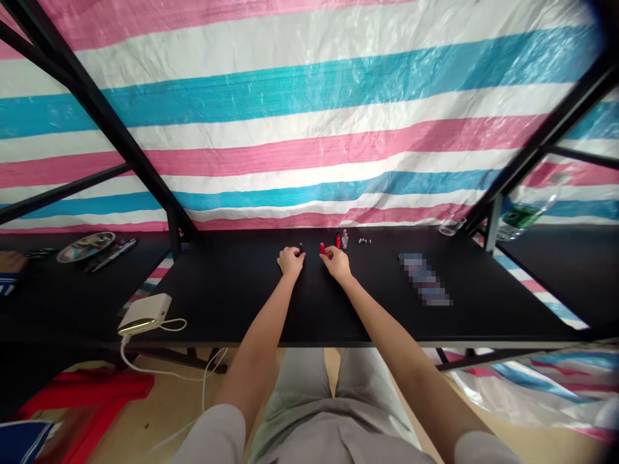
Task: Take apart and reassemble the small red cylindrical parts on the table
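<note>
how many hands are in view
3: the left hand, holding a small black piece; the right hand, holding a red piece; another person's blurred hand, partly cut off at the picture's left edge.

The person has two hands here, one left hand (291, 263) and one right hand (337, 264), and they hold one black piece (300, 247) and one red piece (322, 247). There is one white box (147, 309), one blurred flat thing (425, 278), one clear cup (452, 226), one bottle (520, 219), one round dish (80, 260) and one other person's hand (10, 261). The red bits (337, 240), clear bits (345, 238) and silver bits (364, 241) are too small to count.
</note>
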The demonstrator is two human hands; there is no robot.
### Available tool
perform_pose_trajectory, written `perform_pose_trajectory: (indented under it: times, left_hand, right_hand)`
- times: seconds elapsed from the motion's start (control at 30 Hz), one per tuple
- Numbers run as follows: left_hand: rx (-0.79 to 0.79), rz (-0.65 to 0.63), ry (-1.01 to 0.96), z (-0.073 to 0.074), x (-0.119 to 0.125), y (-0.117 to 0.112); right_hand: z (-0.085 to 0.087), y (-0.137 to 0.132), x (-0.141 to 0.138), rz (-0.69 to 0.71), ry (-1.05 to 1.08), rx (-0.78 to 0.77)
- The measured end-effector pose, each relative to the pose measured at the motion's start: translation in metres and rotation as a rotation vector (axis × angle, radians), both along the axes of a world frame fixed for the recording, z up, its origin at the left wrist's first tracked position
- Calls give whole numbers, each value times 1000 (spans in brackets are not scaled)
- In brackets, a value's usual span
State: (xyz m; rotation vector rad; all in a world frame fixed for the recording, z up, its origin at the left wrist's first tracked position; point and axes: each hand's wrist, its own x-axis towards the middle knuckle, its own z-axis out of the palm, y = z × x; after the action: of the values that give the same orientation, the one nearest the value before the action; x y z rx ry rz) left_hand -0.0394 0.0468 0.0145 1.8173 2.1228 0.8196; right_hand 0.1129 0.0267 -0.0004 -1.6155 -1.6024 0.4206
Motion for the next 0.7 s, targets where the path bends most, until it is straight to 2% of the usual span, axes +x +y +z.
perform_pose_trajectory:
  times: [0.3, 0.47, 0.7]
  left_hand:
    - [-6, -73, 45, -7, -4, 11]
    - [-14, -121, 50, -10, -8, 16]
    - [-7, -138, 51, -12, -9, 19]
  right_hand:
    - [6, 27, -27, 25, -169, -154]
    - [2, 35, -32, 17, -267, -182]
    - [0, 39, -34, 15, -298, -204]
